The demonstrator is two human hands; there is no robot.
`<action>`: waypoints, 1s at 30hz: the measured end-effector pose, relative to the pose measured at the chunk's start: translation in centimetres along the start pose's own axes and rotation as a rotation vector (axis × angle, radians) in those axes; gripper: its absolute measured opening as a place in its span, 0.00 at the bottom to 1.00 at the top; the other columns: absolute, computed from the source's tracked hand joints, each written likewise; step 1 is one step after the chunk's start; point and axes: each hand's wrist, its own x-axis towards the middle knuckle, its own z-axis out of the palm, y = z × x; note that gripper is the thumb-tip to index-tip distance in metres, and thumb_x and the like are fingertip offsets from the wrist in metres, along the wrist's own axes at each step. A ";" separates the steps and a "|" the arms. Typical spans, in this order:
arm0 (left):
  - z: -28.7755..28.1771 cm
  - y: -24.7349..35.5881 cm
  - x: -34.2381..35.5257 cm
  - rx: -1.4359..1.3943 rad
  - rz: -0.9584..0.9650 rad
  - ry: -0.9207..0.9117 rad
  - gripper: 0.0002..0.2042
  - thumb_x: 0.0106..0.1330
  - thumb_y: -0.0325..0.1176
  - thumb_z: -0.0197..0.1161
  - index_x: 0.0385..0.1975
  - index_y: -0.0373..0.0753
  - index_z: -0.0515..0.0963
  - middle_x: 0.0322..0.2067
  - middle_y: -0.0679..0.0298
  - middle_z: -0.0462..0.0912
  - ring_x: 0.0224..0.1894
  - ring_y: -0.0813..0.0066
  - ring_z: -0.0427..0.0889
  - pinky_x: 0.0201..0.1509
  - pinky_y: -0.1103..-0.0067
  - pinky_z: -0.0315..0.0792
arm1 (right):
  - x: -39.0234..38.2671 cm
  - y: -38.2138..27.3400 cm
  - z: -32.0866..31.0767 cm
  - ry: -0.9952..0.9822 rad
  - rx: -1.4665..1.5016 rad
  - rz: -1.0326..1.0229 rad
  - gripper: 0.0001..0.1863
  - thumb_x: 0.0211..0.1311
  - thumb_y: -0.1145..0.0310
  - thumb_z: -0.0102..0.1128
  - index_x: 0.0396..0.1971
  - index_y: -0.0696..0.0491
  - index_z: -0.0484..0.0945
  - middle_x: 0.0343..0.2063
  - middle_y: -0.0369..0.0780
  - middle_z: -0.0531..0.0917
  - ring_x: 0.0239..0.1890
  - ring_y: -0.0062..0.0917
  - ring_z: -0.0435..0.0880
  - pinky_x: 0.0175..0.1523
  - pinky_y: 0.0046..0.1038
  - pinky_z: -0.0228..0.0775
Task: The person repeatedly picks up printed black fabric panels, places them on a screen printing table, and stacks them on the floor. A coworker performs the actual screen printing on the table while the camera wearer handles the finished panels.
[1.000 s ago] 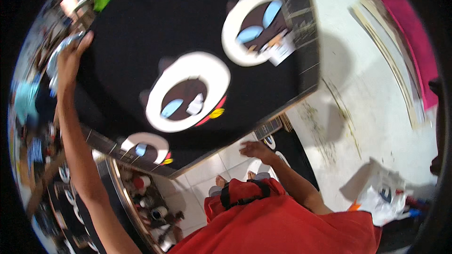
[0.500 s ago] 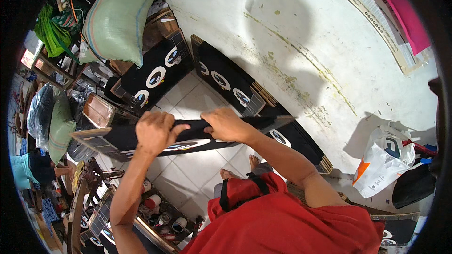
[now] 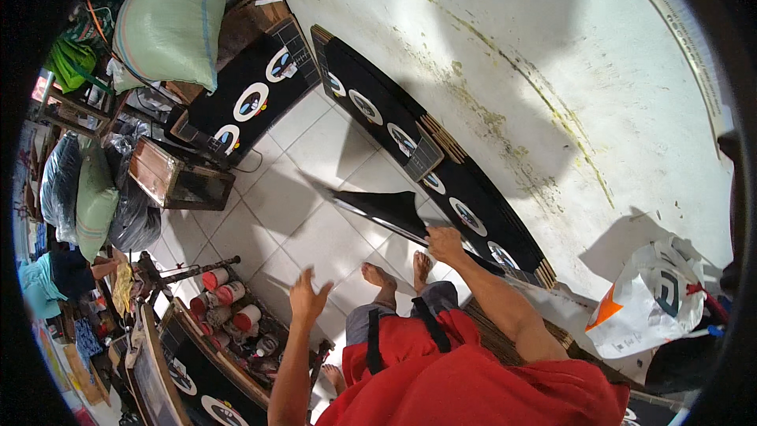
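1. Your right hand (image 3: pixel 445 243) grips the near edge of a black printed sheet (image 3: pixel 378 209), which hangs tilted above the white tiled floor (image 3: pixel 315 229), just in front of your bare feet (image 3: pixel 398 274).
2. Your left hand (image 3: pixel 307 297) is released, fingers spread in the air, touching nothing.
3. Just beyond the sheet, a stack of like black sheets with round white prints (image 3: pixel 430 150) leans along the stained white wall (image 3: pixel 536 71); it stands close behind your right hand.
4. More printed sheets (image 3: pixel 248 102) lie under a green sack (image 3: pixel 173 16), beside a wooden box (image 3: pixel 177 177).
5. To your left, red-and-white cans (image 3: pixel 229 296) crowd a low frame.
6. A white plastic bag (image 3: pixel 650 300) sits at your right.
7. The sheet's far side and the lower-left clutter are hard to make out.
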 end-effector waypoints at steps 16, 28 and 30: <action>22.7 -9.0 -24.2 -0.271 -0.476 -0.137 0.19 0.53 0.38 0.67 0.39 0.31 0.76 0.32 0.54 0.81 0.35 0.71 0.81 0.39 0.76 0.73 | -6.9 22.4 4.2 -0.036 -0.095 0.393 0.12 0.55 0.66 0.58 0.35 0.58 0.76 0.25 0.49 0.82 0.31 0.42 0.82 0.38 0.40 0.73; 20.6 -4.2 -19.6 -0.428 -0.703 -0.126 0.23 0.51 0.41 0.69 0.41 0.31 0.75 0.30 0.54 0.81 0.33 0.66 0.81 0.38 0.74 0.73 | -5.2 27.3 4.1 -0.097 -0.233 0.487 0.10 0.55 0.67 0.58 0.32 0.58 0.77 0.25 0.48 0.82 0.30 0.41 0.83 0.37 0.41 0.74; 19.9 -3.0 -19.2 -0.439 -0.727 -0.122 0.22 0.52 0.37 0.68 0.41 0.28 0.74 0.28 0.56 0.80 0.31 0.68 0.80 0.36 0.76 0.73 | -5.1 27.3 4.2 -0.100 -0.217 0.508 0.10 0.55 0.67 0.58 0.32 0.58 0.77 0.25 0.48 0.82 0.31 0.41 0.83 0.37 0.41 0.74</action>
